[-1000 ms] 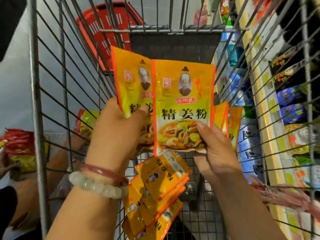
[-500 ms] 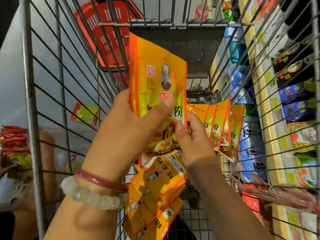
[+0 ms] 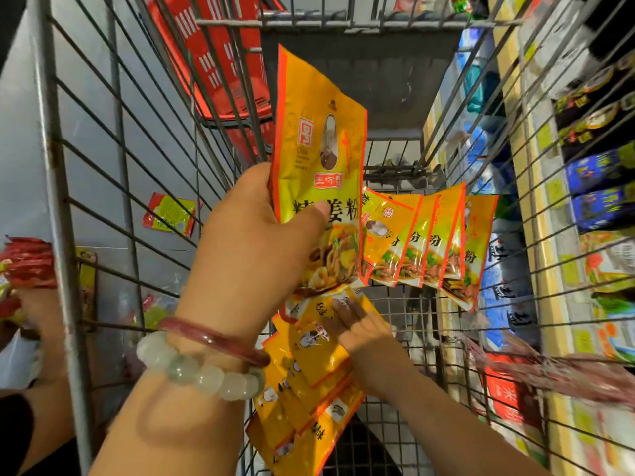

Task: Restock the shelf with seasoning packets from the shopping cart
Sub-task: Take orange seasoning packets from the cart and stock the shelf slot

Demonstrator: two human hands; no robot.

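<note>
My left hand grips a stack of yellow seasoning packets upright above the wire shopping cart, thumb pressed across the front one. My right hand is lower, down in the cart, its fingers lying on the top packet of a loose pile of yellow packets; whether they pinch it I cannot tell. A fanned row of the same packets leans against the cart's right wall. The shelf with dark and blue packets runs along the right, outside the cart.
A red plastic basket sits beyond the cart's far left corner. A red-and-green packet lies on the grey floor left of the cart. Another person's hand with red packets shows at the left edge. Cart wires enclose both hands.
My right hand has let go of the raised packets and dropped down onto the pile in the cart. My left hand now holds the stack alone, slightly higher.
</note>
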